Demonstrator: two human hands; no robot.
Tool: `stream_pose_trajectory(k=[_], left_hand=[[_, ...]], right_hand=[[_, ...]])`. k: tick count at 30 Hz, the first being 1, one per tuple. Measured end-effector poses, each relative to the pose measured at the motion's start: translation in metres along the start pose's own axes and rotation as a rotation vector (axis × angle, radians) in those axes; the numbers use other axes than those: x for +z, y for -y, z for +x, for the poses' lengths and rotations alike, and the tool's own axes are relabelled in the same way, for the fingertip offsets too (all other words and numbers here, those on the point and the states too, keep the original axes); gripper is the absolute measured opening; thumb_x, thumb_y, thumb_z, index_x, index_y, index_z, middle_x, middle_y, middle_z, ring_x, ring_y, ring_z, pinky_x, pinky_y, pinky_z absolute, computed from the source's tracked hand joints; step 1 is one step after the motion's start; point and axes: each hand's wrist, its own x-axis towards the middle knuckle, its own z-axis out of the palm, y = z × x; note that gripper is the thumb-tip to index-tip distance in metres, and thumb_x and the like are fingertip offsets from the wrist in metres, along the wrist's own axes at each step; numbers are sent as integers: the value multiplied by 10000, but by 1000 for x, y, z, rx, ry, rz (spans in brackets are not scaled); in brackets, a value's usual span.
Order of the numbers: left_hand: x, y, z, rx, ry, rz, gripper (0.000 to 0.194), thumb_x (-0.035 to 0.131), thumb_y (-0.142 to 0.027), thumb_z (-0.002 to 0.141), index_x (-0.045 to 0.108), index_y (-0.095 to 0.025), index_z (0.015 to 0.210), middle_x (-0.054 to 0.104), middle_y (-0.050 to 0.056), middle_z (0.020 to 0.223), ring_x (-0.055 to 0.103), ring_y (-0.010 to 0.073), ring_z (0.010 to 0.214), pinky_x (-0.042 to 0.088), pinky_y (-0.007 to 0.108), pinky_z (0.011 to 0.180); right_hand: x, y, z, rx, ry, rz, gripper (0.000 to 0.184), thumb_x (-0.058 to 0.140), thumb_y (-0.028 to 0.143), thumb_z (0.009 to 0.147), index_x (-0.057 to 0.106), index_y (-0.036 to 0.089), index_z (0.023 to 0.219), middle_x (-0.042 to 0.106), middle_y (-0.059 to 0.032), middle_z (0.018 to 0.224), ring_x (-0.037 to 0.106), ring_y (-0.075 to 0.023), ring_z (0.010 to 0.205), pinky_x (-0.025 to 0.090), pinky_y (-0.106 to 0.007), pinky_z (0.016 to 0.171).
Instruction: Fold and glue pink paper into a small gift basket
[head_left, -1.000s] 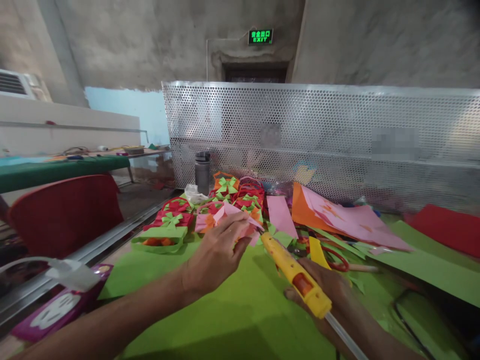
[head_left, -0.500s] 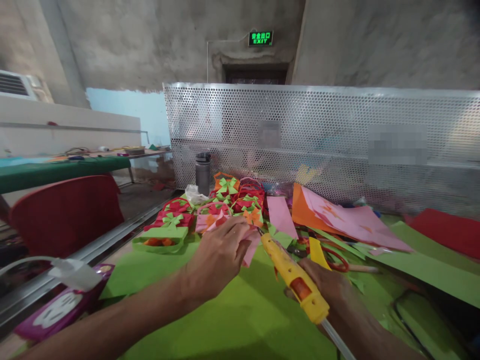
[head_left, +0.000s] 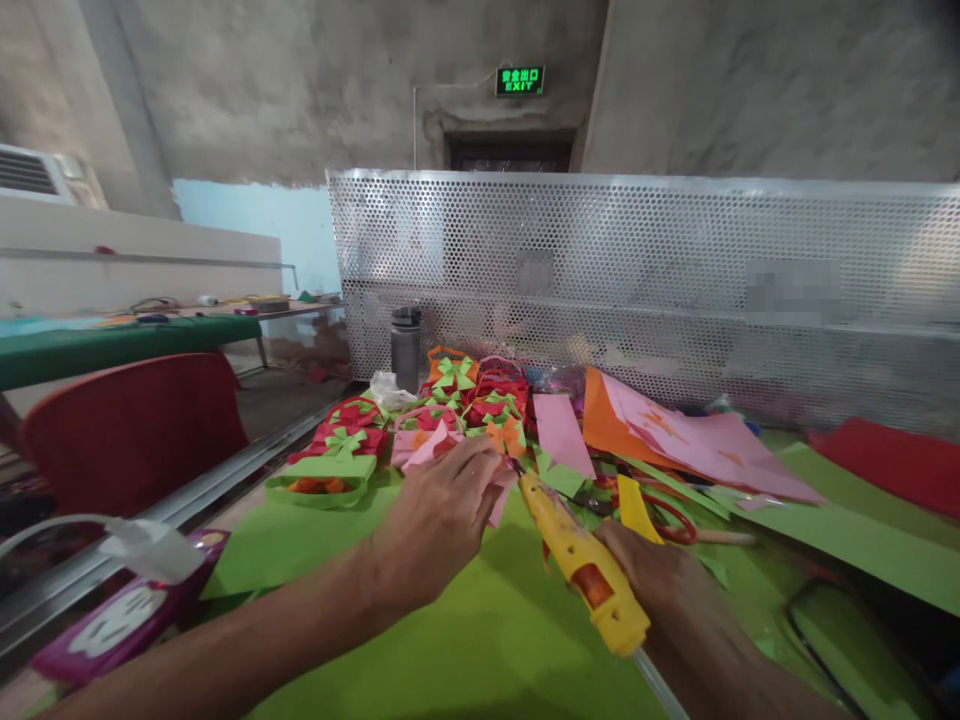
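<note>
My left hand (head_left: 442, 515) is closed on a folded piece of pink felt or paper (head_left: 501, 492), much of it hidden behind the fingers. In my right hand (head_left: 660, 570) is a yellow hot glue gun (head_left: 574, 560), a clear glue stick running out of its back end. Its nozzle points up and left, close to the pink piece; whether they touch I cannot tell. Both hands are over a green sheet (head_left: 465, 640). Just beyond my left hand stand several small bags with bows, among them a green one (head_left: 330, 480) and a red one (head_left: 319, 438).
A grey bottle (head_left: 405, 350) stands behind the bags, before a perforated metal screen (head_left: 637, 240). Pink sheets (head_left: 697, 430) and red-handled scissors (head_left: 679, 522) lie to the right. At left are a purple power strip (head_left: 124, 625) with a white plug and a red chair (head_left: 135, 430).
The pink piece has turned and tilted lower in my left hand. The glue gun has shifted slightly left and down, its nozzle staying near the piece.
</note>
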Motion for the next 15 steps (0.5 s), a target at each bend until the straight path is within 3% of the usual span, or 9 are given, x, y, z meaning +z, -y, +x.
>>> stream_pose_trajectory(k=[15], left_hand=[[-1, 1, -1, 35, 14, 84, 137, 448, -174, 879, 554, -114, 942, 642, 106, 954, 631, 218, 841, 569, 369, 674]], right_hand=[[-2, 1, 0, -5, -20, -41, 133, 417, 175, 757, 400, 233, 639, 505, 40, 469, 510, -139, 389, 242, -241, 403]])
